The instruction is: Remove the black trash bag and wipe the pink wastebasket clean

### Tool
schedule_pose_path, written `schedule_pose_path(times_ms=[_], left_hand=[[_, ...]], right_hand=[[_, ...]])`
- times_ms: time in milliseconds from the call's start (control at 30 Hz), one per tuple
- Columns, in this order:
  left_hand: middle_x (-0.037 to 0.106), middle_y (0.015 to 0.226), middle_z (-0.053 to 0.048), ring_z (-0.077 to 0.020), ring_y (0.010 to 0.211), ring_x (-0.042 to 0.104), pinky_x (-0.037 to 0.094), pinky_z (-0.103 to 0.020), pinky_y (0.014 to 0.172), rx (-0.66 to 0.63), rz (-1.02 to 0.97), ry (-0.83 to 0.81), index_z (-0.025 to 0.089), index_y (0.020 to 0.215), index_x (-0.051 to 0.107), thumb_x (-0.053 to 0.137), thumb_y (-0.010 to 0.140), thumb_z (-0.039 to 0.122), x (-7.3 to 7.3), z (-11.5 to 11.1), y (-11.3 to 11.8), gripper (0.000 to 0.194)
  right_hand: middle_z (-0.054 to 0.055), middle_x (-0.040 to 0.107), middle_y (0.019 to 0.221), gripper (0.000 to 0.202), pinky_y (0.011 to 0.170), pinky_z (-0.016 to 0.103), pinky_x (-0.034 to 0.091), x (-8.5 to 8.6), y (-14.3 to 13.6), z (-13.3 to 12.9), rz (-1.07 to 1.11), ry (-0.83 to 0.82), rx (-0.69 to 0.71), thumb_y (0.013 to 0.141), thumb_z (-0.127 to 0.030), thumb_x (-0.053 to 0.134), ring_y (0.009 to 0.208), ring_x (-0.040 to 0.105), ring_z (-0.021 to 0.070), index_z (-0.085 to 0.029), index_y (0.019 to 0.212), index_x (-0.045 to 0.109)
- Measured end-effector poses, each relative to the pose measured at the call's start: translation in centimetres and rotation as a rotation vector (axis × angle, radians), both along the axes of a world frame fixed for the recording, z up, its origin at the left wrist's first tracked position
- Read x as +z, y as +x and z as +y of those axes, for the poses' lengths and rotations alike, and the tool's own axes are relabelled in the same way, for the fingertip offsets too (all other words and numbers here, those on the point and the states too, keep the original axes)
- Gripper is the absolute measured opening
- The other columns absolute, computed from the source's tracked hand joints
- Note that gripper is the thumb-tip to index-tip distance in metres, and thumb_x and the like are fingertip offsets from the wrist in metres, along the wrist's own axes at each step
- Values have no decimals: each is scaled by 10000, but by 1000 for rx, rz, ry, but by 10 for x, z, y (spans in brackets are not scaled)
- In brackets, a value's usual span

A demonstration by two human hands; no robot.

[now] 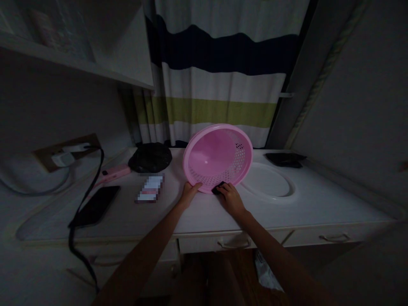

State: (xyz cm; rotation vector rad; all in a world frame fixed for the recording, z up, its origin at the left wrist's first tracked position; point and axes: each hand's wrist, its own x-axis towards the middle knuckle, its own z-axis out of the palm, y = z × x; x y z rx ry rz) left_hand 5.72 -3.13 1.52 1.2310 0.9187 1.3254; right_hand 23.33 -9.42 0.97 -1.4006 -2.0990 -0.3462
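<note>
Fingers point(227, 185) at the near rim of a tilted pink basket point(208, 153)

Fingertips of the right hand point(232, 199) press close together on a small black cloth point(218, 188), pinning it against the basket's near edge, right of the middle. The left hand point(189, 194) grips the same rim a little further left, its thumb laid along the edge; whether its other fingers are spread or together cannot be told, as the basket hides most of them.

The basket stands tipped on the white desk point(204, 216), around its middle, with the wide mouth turned toward the person and the pierced wall showing inside. Just to its right lies a white oval ring point(292, 189), flat on the desktop; beyond that, at the far right, is a flat black item point(284, 160).

Left of the basket, a black plastic bag point(151, 157) sits crumpled at the far side, with a phone point(150, 189) nearer, its screen lit and blurred out. Further left are a pink device point(116, 171) and, nearer, a dark tablet-like slab point(98, 207), crossed at its left end by a black cable point(85, 199). A striped curtain point(216, 87) hangs behind everything.
</note>
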Motion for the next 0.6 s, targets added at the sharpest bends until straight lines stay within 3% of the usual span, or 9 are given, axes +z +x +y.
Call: schedule_pose_path(times_ms=[133, 267, 433, 600], left_hand=[[668, 893, -98, -211, 755, 618, 519, -309, 616, -20, -68, -71, 88, 959, 616, 666, 558, 228, 2, -2, -1, 428], [670, 803, -71, -193, 693, 616, 519, -299, 579, -50, -124, -81, 94, 910, 624, 647, 579, 232, 0, -1, -2, 359], [672, 757, -74, -204, 692, 619, 516, -296, 581, 10, -65, 3, 75, 831, 646, 649, 585, 256, -4, 3, -1, 305], [679, 808, -90, -218, 764, 624, 510, -284, 621, 62, -16, 28, 72, 810, 660, 647, 583, 256, -3, 3, -2, 293]], right_hand=[[102, 561, 946, 296, 841, 357, 415, 3, -26, 3, 56, -1, 91, 781, -104, 466, 913, 444, 217, -130, 1045, 596], [107, 563, 936, 295, 856, 377, 409, 2, -40, 7, 93, 13, 97, 792, -125, 454, 915, 453, 222, -126, 1059, 579], [101, 572, 982, 307, 859, 388, 415, 0, -28, 5, 87, 3, 75, 795, -128, 452, 933, 465, 225, -163, 1075, 573], [112, 573, 1007, 337, 877, 386, 413, -4, -2, 5, 88, 23, -75, 769, -57, 431, 965, 457, 228, -148, 1044, 603]])
